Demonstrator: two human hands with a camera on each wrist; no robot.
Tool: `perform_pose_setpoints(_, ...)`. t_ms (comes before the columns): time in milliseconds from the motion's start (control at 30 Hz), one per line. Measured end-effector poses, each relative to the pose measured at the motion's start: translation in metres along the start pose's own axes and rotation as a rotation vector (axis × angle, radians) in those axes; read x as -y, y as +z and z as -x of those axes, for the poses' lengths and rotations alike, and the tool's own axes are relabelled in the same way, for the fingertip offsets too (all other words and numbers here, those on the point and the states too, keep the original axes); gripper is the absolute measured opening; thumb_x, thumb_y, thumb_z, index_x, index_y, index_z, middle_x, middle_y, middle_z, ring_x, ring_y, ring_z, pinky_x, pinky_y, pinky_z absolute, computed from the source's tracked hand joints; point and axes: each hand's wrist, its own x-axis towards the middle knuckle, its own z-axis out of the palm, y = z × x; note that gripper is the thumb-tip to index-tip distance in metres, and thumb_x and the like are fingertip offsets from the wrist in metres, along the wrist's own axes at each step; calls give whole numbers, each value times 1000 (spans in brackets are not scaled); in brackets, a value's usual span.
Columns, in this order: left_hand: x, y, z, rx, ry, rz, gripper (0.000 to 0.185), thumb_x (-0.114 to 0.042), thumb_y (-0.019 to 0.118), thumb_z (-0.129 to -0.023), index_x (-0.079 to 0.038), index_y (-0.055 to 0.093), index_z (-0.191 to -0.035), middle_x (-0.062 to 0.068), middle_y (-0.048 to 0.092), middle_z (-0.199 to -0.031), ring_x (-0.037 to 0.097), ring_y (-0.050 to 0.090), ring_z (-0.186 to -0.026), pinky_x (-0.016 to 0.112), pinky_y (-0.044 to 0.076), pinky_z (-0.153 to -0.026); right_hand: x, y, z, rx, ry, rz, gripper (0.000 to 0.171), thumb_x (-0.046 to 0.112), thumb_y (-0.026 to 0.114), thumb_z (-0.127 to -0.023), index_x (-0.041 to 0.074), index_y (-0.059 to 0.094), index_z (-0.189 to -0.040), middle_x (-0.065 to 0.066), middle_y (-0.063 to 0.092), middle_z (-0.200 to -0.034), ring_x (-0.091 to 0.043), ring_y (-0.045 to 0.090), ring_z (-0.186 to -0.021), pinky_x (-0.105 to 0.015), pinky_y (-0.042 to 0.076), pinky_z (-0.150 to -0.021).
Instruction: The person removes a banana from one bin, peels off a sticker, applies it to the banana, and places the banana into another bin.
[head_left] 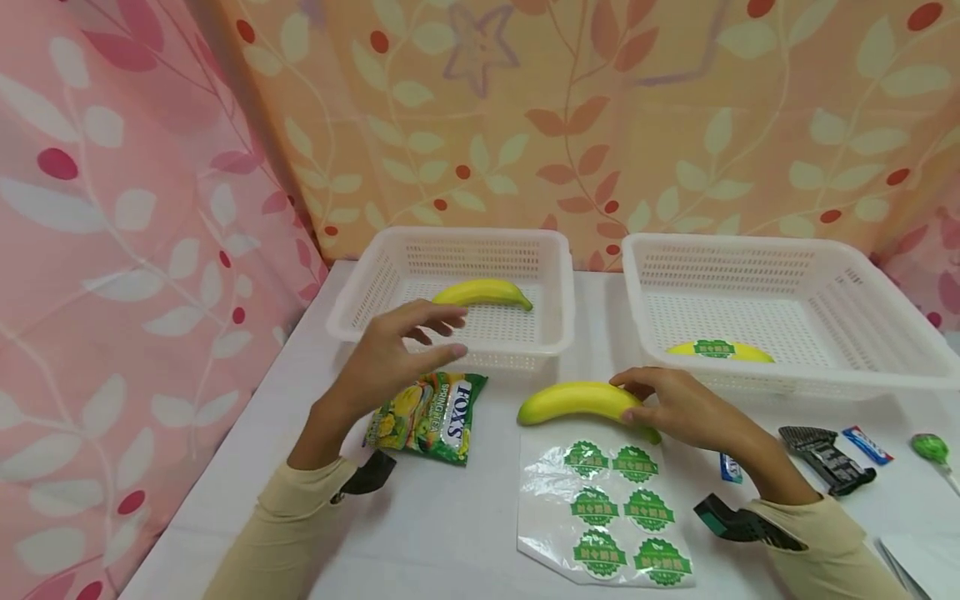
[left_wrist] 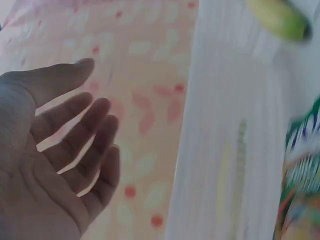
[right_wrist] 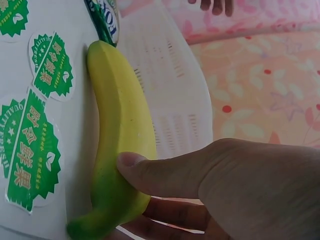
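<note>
A yellow banana (head_left: 573, 402) lies just behind the sticker sheet (head_left: 543, 508), which bears several green round labels. My right hand (head_left: 686, 407) grips its stem half; in the right wrist view the thumb presses on top of the banana (right_wrist: 120, 110) and the fingers pass beneath. My left hand (head_left: 401, 350) is in the air before the left white basket (head_left: 566, 333), fingers loosely bent, holding nothing. Another banana (head_left: 487, 292) rests inside that basket. In the right white basket (head_left: 847, 379) lies a banana with a green label (head_left: 738, 352).
A green FOX'S candy bag (head_left: 435, 421) lies below my left hand. To the right are a black wrapper (head_left: 828, 458), a small blue packet (head_left: 867, 445), a green lollipop (head_left: 930, 448) and a partly visible metal tool (head_left: 900, 567). Patterned cloth (head_left: 525, 125) hangs behind the baskets.
</note>
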Motion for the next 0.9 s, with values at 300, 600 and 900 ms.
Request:
perform_pose_setpoints(300,-17,74,10,435,22,-49,51,-27,82,-95,-14,66,-142,0,68,-134,19,63,-122,37,53,-104,-1,2,-2,12,31,16,46,20,80,-96,3,68,-136,-8,74,-118,-24,67,-107,-48,57,-92)
perform_pose_setpoints(600,-20,123,24,633,-17,-236,69,-37,87,-90,-22,59,-151,-1,62,-141,13,56,-126,31,47,-109,-5,4,-1,16,33,18,47,22,78,-97,2,66,-139,-11,73,-123,-28,68,-111,-56,55,-97)
perform_pose_setpoints(900,-18,130,32,613,9,-323,78,-37,88,-88,-30,52,-157,-6,58,-145,10,53,-129,31,44,-103,-6,3,-1,14,16,19,45,22,76,-99,3,67,-138,-10,73,-123,-28,69,-111,-56,56,-97)
